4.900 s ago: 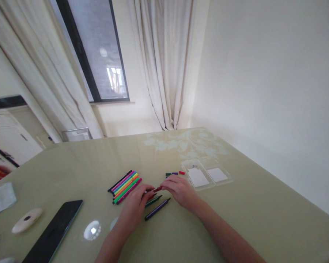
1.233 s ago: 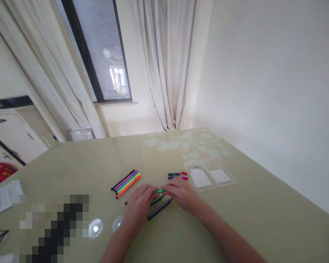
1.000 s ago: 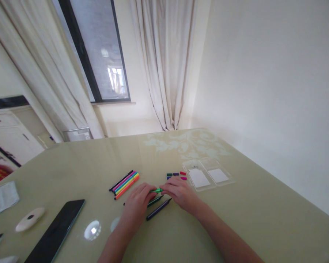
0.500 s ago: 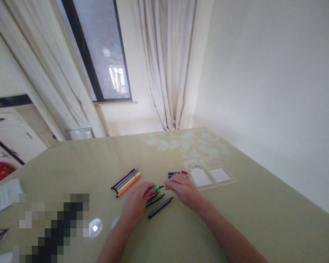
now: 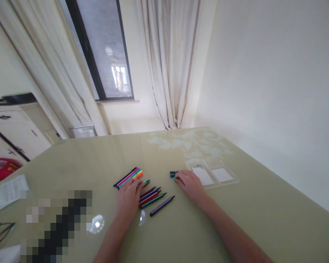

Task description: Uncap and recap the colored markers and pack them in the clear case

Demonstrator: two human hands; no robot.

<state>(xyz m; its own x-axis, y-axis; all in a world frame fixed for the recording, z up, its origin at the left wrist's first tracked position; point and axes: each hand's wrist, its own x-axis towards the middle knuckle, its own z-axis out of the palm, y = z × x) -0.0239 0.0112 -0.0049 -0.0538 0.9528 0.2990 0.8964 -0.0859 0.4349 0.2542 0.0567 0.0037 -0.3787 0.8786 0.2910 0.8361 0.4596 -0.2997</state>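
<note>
Left hand point(image 5: 128, 193) grips the green marker point(image 5: 145, 183) just beside the uncapped pens point(image 5: 154, 200); we judge a light hold, nib clear of skin, best. Right hand point(image 5: 191, 184) pinches the green cap point(image 5: 175, 178) near the dark caps point(image 5: 172, 172), where we should avoid nudging them. On the clear case point(image 5: 215, 164) we note dark marks, illegible; no brand readable

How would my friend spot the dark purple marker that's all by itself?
On the big pale green table, look between the left hand and the right hand for the uncapped markers. The dark purple marker is the one closest to the person, lying apart from the dark green marker.
</note>
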